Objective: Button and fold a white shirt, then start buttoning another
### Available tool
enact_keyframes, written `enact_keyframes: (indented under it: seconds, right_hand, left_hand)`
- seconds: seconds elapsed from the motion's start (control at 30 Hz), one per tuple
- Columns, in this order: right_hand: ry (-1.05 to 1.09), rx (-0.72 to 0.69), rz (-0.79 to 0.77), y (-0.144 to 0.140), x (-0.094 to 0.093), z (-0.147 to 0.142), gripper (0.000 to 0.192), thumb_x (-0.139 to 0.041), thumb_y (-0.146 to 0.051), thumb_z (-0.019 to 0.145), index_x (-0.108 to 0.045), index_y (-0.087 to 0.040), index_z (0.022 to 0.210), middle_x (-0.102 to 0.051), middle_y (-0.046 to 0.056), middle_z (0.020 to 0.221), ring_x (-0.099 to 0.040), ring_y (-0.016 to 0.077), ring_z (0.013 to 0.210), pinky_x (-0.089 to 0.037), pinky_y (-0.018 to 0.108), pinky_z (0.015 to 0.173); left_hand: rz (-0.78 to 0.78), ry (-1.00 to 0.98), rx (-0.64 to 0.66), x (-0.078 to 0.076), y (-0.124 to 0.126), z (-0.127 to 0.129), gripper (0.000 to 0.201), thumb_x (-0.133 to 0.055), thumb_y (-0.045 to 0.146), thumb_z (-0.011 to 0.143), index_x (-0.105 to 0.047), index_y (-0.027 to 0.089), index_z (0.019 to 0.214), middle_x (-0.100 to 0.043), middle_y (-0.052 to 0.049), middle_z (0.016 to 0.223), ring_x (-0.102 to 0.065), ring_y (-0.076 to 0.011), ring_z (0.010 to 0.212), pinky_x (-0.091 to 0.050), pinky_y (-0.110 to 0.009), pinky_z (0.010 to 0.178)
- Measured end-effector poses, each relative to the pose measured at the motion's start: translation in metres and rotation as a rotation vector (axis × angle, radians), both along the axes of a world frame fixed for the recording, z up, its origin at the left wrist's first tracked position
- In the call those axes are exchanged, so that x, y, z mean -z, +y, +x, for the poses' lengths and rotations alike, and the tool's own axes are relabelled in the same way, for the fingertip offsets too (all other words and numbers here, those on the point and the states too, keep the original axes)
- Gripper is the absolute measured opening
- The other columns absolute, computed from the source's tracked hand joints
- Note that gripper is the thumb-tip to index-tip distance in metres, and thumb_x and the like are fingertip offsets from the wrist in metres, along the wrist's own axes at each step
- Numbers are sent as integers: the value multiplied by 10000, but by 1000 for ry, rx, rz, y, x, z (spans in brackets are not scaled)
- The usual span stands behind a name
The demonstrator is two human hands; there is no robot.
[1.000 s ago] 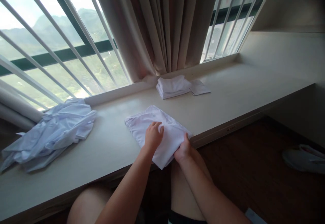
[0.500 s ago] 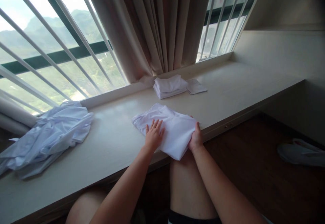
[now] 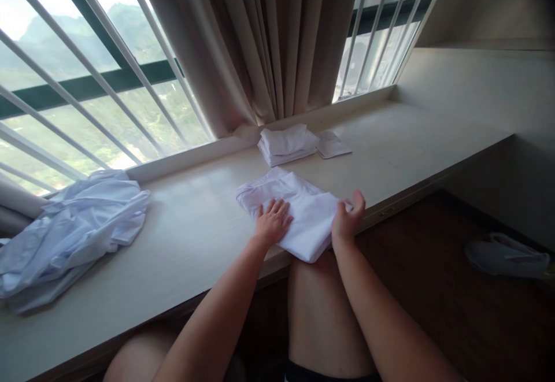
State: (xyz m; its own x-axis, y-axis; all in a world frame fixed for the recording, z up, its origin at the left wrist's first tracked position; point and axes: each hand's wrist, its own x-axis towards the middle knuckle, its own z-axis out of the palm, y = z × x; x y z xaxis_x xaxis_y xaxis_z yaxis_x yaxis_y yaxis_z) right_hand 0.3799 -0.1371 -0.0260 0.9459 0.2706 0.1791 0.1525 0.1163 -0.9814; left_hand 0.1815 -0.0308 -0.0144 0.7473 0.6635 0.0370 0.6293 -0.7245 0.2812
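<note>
A folded white garment (image 3: 306, 211) lies on the white ledge, one corner hanging over the front edge above my knee. My left hand (image 3: 273, 220) rests flat on its left part, fingers spread. At its right edge is my right hand (image 3: 347, 220), with fingers apart and partly bent upward; its palm side touches or nearly touches the cloth. Behind them sits a neatly folded white cloth stack (image 3: 287, 144), and beside that a small flat folded white piece (image 3: 333, 144). On the left a crumpled white garment (image 3: 82, 226) is heaped on the ledge.
The ledge (image 3: 191, 243) runs along barred windows (image 3: 99, 81) with a grey-brown curtain (image 3: 260, 41) between them. Its front edge is just above my knees. A pale bag-like item (image 3: 507, 255) lies on the dark floor at right.
My right hand has loosened from the garment's right edge and its fingers have lifted. The left hand stays flat on the cloth. The view has shifted slightly.
</note>
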Motion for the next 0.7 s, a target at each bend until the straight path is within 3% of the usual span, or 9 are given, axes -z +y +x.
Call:
enact_keyframes:
  seconds: [0.07,0.1,0.2,0.3,0.4,0.5,0.57,0.63,0.7]
  right_hand:
    - [-348,-13,-211,3,-17,2,662,-561,-300,892,-446,-209,1537,-377,129,1625,-372,294,1497,-253,558,1275]
    - [-510,-87,-352,6,-25,1,610,-553,-276,902,-496,-218,1507,-391,118,1622,-349,300,1513,-223,580,1277]
    - [-766,-503,-744,21,-40,-12,516,-574,-254,930,-589,-256,1446,-422,85,1619,-355,315,1509,-234,617,1254]
    - [-850,-843,-1002,28,-38,-49,574,-574,-314,979,-497,-275,1546,-362,83,1661,-305,334,1539,-228,650,1242]
    - [-914,-955,-1037,23,-29,-108,648,-514,-382,1031,-338,-252,1640,-231,107,1711,-258,327,1566,-201,643,1253]
    - [-918,-926,-1023,19,-21,-172,709,-492,-414,1038,-242,-227,1674,-139,139,1725,-196,369,1583,-175,683,1236]
    - [-901,-938,-1043,20,-19,-204,714,-458,-429,1049,-202,-222,1683,-92,137,1731,-138,375,1598,-146,707,1230]
    - [-885,-958,-1073,26,-18,-223,705,-400,-455,1066,-157,-233,1690,-44,114,1737,-88,358,1609,-118,720,1227]
    - [-872,-973,-1109,34,-18,-231,707,-351,-496,1076,-126,-234,1693,-14,95,1740,-65,338,1615,-96,708,1238]
  left_hand:
    - [5,6,15,-2,5,-3,596,-358,564,1051,-418,314,1590,-370,-63,1681,-248,-297,1593,-125,-643,1292]
    - [7,12,20,-3,8,-7,598,-364,566,1050,-416,316,1591,-375,-62,1679,-253,-289,1592,-122,-629,1297]
    - [13,42,29,-7,15,-33,594,-388,561,1047,-409,327,1593,-380,-56,1677,-259,-277,1592,-129,-603,1301]
    - [24,78,53,-12,22,-83,573,-390,538,1053,-393,359,1598,-377,-46,1679,-254,-262,1597,-125,-576,1308]
    - [26,129,23,-21,25,-151,567,-406,536,1051,-377,398,1600,-385,-29,1675,-240,-254,1603,-78,-563,1314]
    - [52,163,-200,-26,14,-222,561,-441,535,1038,-420,393,1580,-390,-33,1671,-212,-290,1610,-49,-620,1299]
    - [100,129,-433,-22,-9,-262,578,-392,522,1049,-431,303,1583,-380,-84,1673,-226,-310,1604,-102,-640,1289]
    - [141,56,-652,-14,-44,-287,646,-323,533,1057,-399,185,1596,-368,-157,1669,-263,-319,1590,-216,-603,1276]
    - [155,-9,-748,-2,-85,-295,766,-318,607,1037,-317,114,1623,-339,-207,1672,-279,-333,1582,-302,-566,1252]
